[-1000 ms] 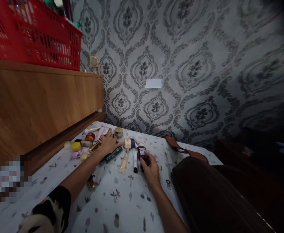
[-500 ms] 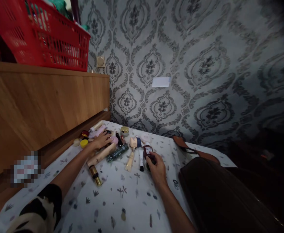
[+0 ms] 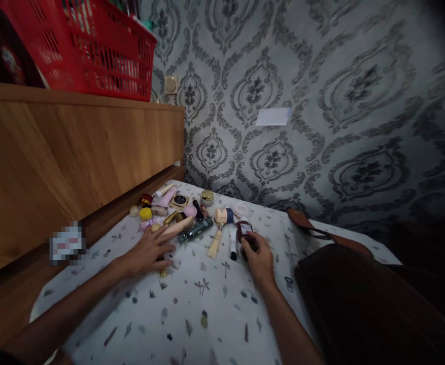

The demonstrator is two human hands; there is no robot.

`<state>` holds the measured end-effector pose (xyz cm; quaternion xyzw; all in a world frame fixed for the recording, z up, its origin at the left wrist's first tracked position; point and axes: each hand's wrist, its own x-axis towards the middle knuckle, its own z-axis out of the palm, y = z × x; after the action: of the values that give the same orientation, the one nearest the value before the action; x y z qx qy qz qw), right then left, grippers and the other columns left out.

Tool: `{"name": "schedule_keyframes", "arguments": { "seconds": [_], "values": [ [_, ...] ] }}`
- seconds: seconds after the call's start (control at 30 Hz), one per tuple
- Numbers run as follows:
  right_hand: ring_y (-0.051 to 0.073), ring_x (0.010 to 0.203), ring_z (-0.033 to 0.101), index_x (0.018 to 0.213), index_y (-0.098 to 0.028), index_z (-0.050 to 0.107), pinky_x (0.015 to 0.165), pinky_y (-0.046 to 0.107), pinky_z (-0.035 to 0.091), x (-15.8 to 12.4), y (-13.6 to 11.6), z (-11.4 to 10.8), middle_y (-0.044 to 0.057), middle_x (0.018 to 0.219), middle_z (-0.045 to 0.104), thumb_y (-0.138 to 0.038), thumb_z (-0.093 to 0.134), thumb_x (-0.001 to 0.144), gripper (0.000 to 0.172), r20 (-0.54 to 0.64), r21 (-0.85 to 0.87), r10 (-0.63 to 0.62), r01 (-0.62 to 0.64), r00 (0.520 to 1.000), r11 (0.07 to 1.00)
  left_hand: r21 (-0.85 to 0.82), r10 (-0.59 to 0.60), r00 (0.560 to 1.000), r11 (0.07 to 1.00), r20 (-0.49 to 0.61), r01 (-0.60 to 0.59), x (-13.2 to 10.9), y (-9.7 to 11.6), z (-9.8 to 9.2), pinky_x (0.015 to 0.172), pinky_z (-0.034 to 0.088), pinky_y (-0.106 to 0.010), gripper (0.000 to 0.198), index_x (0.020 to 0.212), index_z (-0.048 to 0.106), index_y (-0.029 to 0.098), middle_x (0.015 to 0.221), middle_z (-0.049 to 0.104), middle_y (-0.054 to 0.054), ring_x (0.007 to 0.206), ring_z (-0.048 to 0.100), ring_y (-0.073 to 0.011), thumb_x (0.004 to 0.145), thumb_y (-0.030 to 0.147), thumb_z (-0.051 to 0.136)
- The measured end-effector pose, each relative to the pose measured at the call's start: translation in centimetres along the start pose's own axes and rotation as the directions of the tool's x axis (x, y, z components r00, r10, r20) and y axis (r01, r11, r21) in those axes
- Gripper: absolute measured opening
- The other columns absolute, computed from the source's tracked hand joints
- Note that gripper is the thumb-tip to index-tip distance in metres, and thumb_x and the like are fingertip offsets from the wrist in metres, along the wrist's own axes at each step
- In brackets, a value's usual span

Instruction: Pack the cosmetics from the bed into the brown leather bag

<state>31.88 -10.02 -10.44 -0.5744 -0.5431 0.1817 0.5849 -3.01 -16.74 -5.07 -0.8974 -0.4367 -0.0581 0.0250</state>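
My left hand (image 3: 149, 249) lies flat with fingers spread on the patterned white cloth (image 3: 192, 314), over a small gold-capped item (image 3: 163, 272), its fingertips beside a beige tube (image 3: 180, 226). My right hand (image 3: 258, 256) is curled around a dark red bottle with a white label (image 3: 244, 232). Between the hands lie a dark green tube (image 3: 196, 229), a cream tube (image 3: 214, 244) and a white tube with a black cap (image 3: 232, 242). Further back sits a cluster of small cosmetics: a yellow-lidded jar (image 3: 145, 213), a gold-lidded jar (image 3: 207, 196) and a pink tube (image 3: 166, 197).
A wooden cabinet (image 3: 73, 152) rises on the left with a red plastic basket (image 3: 89, 45) on top. A dark brown bag with a tan strap (image 3: 359, 299) lies at the right. Patterned grey wallpaper (image 3: 302, 91) stands behind, with a white paper (image 3: 272, 116) stuck on it.
My left hand drew back from the cosmetics cluster toward me and flattened on the cloth over the gold-capped item. My right hand stayed on the red bottle. The view shifted left.
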Motion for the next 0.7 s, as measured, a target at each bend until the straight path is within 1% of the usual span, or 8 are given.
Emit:
{"name": "schedule_keyframes", "arguments": {
  "seconds": [0.13, 0.2, 0.27, 0.33, 0.43, 0.5, 0.6, 0.7],
  "values": [
    [0.027, 0.095, 0.059, 0.100, -0.016, 0.070, 0.092, 0.045, 0.046, 0.0, 0.0, 0.0, 0.014, 0.108, 0.064, -0.049, 0.061, 0.071, 0.045, 0.010, -0.017, -0.007, 0.007, 1.000, 1.000, 0.039, 0.035, 0.992, 0.999, -0.124, -0.030, -0.1, -0.4, 0.9, 0.116, 0.007, -0.066, 0.034, 0.113, 0.068, 0.025, 0.146, 0.052, -0.007, 0.145, 0.030, -0.0365, 0.096, 0.049, 0.051],
    [0.027, 0.095, 0.059, 0.101, -0.016, 0.070, 0.092, 0.045, 0.046, 0.0, 0.1, 0.0, 0.013, 0.108, 0.064, -0.049, 0.061, 0.072, 0.045, 0.018, -0.023, -0.005, 0.005, 1.000, 1.000, 0.026, 0.104, 0.985, 0.995, -0.137, -0.101, -0.6, -0.6, 1.2, 0.118, -0.001, -0.063, 0.039, 0.118, 0.065, 0.024, 0.139, 0.059, -0.008, 0.145, 0.030, -0.0336, 0.095, 0.053, 0.052],
    [0.027, 0.096, 0.059, 0.100, -0.017, 0.070, 0.093, 0.045, 0.045, 0.0, 0.2, 0.0, 0.013, 0.107, 0.065, -0.048, 0.061, 0.072, 0.044, 0.015, -0.023, -0.006, 0.006, 1.000, 1.000, 0.001, 0.186, 0.977, 0.982, -0.103, -0.187, -1.3, -0.8, 1.1, 0.119, -0.005, -0.061, 0.051, 0.129, 0.058, 0.024, 0.138, 0.060, -0.010, 0.146, 0.029, -0.0322, 0.092, 0.059, 0.053],
    [0.027, 0.097, 0.059, 0.099, -0.017, 0.071, 0.093, 0.045, 0.045, 0.0, 0.3, 0.1, 0.012, 0.108, 0.065, -0.048, 0.061, 0.071, 0.043, 0.005, -0.022, -0.010, 0.010, 1.000, 1.000, -0.014, 0.230, 0.971, 0.973, -0.069, -0.231, -2.0, -1.2, 0.8, 0.119, -0.003, -0.059, 0.064, 0.136, 0.053, 0.023, 0.141, 0.057, -0.013, 0.147, 0.026, -0.0333, 0.087, 0.065, 0.055],
    [0.026, 0.097, 0.059, 0.100, -0.017, 0.071, 0.093, 0.044, 0.045, 0.0, 0.4, 0.0, 0.012, 0.109, 0.064, -0.049, 0.062, 0.072, 0.044, 0.010, -0.029, -0.009, 0.009, 1.000, 1.000, 0.004, 0.207, 0.977, 0.978, -0.055, -0.207, -2.4, -1.7, 0.6, 0.119, 0.005, -0.058, 0.070, 0.135, 0.054, 0.023, 0.146, 0.052, -0.014, 0.148, 0.024, -0.0354, 0.083, 0.070, 0.056],
    [0.026, 0.096, 0.059, 0.101, -0.017, 0.071, 0.093, 0.044, 0.045, 0.0, 0.4, 0.0, 0.012, 0.109, 0.064, -0.050, 0.062, 0.072, 0.045, 0.019, -0.032, -0.004, 0.005, 1.000, 0.999, 0.030, 0.158, 0.986, 0.987, -0.060, -0.156, -2.3, -2.0, 0.7, 0.119, 0.010, -0.059, 0.061, 0.133, 0.056, 0.024, 0.144, 0.054, -0.012, 0.147, 0.025, -0.0353, 0.088, 0.065, 0.054],
    [0.027, 0.097, 0.058, 0.100, -0.017, 0.071, 0.093, 0.044, 0.045, -0.1, 0.2, -0.1, 0.012, 0.109, 0.065, -0.050, 0.062, 0.073, 0.044, 0.018, -0.022, -0.008, 0.009, 1.000, 1.000, 0.073, 0.092, 0.991, 0.994, -0.097, -0.085, -1.9, -2.3, 1.0, 0.118, 0.015, -0.060, 0.041, 0.129, 0.060, 0.028, 0.136, 0.062, -0.008, 0.145, 0.030, -0.0337, 0.097, 0.050, 0.050],
    [0.026, 0.096, 0.059, 0.098, -0.017, 0.071, 0.092, 0.044, 0.046, -0.1, 0.1, -0.1, 0.012, 0.107, 0.065, -0.050, 0.061, 0.072, 0.043, 0.019, -0.008, -0.010, 0.010, 1.000, 1.000, 0.120, 0.087, 0.987, 0.990, -0.137, -0.070, -1.9, -2.8, 0.9, 0.119, 0.017, -0.058, 0.028, 0.122, 0.064, 0.030, 0.132, 0.065, -0.003, 0.145, 0.031, -0.0297, 0.101, 0.035, 0.047]
  ]
}}
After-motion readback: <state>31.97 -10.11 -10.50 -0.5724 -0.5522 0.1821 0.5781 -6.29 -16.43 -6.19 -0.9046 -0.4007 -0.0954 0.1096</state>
